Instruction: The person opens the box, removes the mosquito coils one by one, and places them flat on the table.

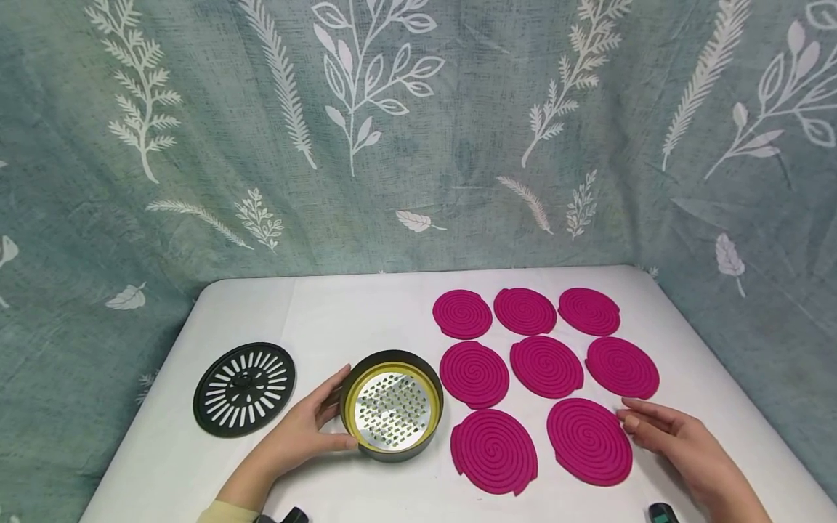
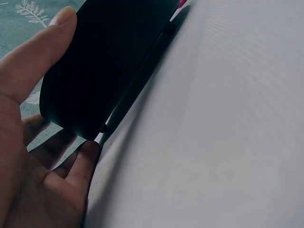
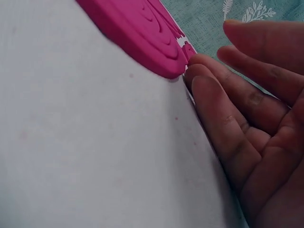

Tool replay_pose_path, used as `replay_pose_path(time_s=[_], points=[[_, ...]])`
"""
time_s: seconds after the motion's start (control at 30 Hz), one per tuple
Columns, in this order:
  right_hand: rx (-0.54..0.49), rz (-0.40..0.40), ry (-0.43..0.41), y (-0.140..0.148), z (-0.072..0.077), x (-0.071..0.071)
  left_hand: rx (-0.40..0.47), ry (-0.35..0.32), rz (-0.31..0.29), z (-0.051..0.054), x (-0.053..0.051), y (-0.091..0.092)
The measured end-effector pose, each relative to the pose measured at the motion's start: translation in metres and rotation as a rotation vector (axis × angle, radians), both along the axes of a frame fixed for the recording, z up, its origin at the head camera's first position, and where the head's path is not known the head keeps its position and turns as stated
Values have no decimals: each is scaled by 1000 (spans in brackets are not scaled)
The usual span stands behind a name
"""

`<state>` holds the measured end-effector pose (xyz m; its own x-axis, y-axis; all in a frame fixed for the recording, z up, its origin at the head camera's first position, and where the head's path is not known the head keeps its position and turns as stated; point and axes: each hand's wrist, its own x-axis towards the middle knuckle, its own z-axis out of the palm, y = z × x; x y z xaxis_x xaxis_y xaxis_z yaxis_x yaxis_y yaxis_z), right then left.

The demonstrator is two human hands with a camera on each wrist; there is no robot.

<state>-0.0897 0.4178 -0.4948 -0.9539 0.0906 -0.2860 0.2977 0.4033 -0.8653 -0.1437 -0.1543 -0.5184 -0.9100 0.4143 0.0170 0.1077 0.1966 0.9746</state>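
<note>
My left hand (image 1: pixel 307 425) holds the left side of a round grater (image 1: pixel 392 412), with a perforated metal top, a yellow ring and a dark outer wall. In the left wrist view its thumb (image 2: pixel 42 54) lies along that dark wall, and the other fingers are at the lower edge. Beside the right edge of the nearest right pink spiral coaster (image 1: pixel 590 442) is my right hand (image 1: pixel 680 447), with nothing in its grasp. The right wrist view has the fingertips close to the rim of a pink coaster (image 3: pixel 142 35); contact is hard to tell.
Several more pink spiral coasters (image 1: pixel 474 374) lie in rows on the white table (image 1: pixel 353 312). A black slotted disc (image 1: pixel 245 390) lies at the left. Behind stands a green leaf-patterned curtain (image 1: pixel 418 131). A dark device (image 1: pixel 662 513) shows at the bottom edge.
</note>
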Motion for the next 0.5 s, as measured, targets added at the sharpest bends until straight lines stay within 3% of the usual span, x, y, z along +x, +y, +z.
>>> replay_pose_path(time_s=[0.17,0.3,0.37,0.5], points=[[-80,-34,70,1,3,0,29,5,-25,2,0,-3],[-169,-56,186,9,13,-5,-4,6,-37,13,-4,-5],[-128,-47,263,11,24,-12,-53,30,-25,23,-9,-8],[126,-21,379,3,55,-36,-173,88,2,53,-29,-17]])
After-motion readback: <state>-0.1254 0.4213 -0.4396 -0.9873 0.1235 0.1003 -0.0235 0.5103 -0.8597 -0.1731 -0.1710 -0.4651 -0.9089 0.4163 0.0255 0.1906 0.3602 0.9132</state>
